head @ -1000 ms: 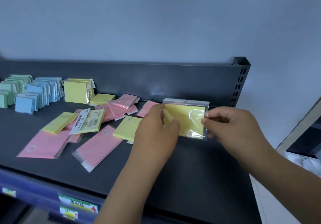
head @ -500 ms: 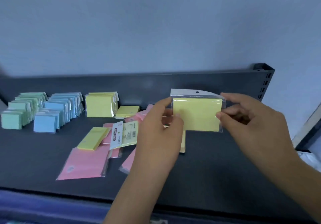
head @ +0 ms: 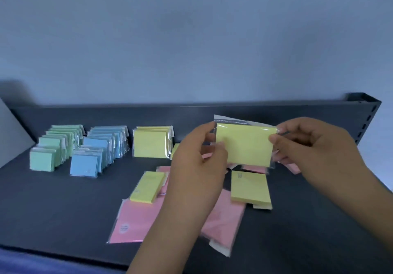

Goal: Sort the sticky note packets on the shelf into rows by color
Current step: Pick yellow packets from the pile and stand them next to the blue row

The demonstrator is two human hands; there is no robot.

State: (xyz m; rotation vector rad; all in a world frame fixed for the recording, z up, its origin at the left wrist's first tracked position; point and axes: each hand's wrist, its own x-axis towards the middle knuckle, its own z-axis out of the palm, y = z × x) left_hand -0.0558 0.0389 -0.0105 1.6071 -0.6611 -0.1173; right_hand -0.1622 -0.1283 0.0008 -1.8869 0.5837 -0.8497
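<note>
A yellow sticky note packet (head: 244, 145) in clear wrap is held upright above the dark shelf (head: 53, 205). My left hand (head: 197, 167) pinches its left edge and my right hand (head: 314, 152) pinches its right edge. At the back left stand three upright rows: green packets (head: 53, 148), blue packets (head: 100, 150) and yellow packets (head: 152, 143). Loose yellow packets (head: 249, 186) and another (head: 148, 186) lie flat among pink packets (head: 134, 220) below my hands. My arms hide part of that pile.
The shelf's dark back panel (head: 106, 116) runs behind the rows, with a perforated upright post (head: 365, 120) at the right end. A pale wall rises above. The shelf's front edge (head: 63, 259) lies near the bottom left.
The yellow packet has been lifted higher and turned to face me, still pinched by both hands. The camera has shifted left, so the sorted rows sit further right in view.
</note>
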